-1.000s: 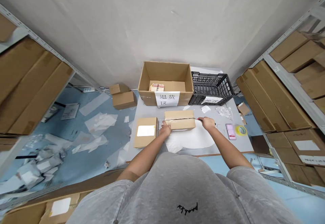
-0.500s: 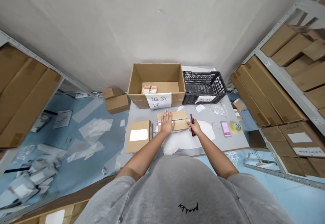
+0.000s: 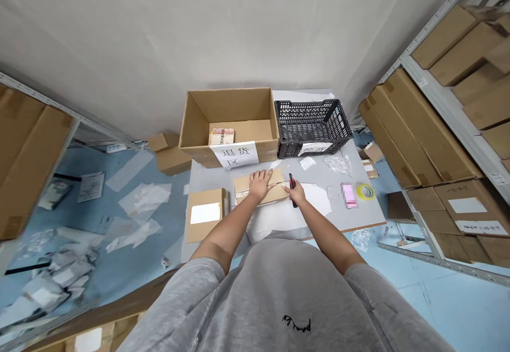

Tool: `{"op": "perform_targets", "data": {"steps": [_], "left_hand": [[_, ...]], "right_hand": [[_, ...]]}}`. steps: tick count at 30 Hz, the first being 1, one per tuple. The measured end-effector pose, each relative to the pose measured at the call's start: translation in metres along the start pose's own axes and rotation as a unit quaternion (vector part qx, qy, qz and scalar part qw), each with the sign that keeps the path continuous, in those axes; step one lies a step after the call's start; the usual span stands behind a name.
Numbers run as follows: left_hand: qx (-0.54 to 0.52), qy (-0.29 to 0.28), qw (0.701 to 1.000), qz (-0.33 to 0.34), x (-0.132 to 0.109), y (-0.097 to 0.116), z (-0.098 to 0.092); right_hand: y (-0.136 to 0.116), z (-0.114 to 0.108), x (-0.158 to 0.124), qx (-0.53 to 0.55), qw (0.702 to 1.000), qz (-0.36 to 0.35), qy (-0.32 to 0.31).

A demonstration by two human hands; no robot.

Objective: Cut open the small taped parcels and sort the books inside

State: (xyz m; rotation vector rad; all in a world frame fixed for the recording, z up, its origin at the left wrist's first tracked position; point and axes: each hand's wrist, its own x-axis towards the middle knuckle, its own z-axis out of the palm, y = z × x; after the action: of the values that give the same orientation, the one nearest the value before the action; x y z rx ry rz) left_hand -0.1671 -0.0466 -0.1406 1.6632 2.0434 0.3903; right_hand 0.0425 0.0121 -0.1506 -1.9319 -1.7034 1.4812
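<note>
While the small box (image 3: 242, 185) sits on the table (image 3: 360, 214), the left hand (image 3: 260, 185) is spread across its top, palm down, clutching nothing; over at the box's right end, the right hand (image 3: 297, 193) grips a cutter (image 3: 292, 183), apparently touching the cardboard too, though that's hard to make out. White paper (image 3: 271, 218) spreads just in front. A labelled box (image 3: 203, 215) sits near on the left, then behind we have the big carton (image 3: 199, 155) with a packet (image 3: 222, 136) inside, the black crate (image 3: 285, 151) beside it, and a tape roll (image 3: 360, 190) away right
</note>
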Motion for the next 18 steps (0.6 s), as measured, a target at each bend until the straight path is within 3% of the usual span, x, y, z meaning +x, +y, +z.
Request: {"op": "perform_targets", "data": {"steps": [4, 11, 18], "left_hand": [[0.012, -0.019, 1.000, -0.011, 0.000, 0.007, 0.000], [0.021, -0.007, 0.999, 0.048, 0.004, 0.025, 0.010], [0.125, 0.004, 0.990, 0.070, 0.020, 0.017, 0.020]], "right_hand": [[0.000, -0.005, -0.010, -0.006, 1.000, -0.008, -0.016], [-0.005, -0.019, -0.017, 0.053, 0.991, 0.017, -0.122], [-0.019, -0.019, -0.010, 0.044, 0.991, 0.012, -0.125]]}}
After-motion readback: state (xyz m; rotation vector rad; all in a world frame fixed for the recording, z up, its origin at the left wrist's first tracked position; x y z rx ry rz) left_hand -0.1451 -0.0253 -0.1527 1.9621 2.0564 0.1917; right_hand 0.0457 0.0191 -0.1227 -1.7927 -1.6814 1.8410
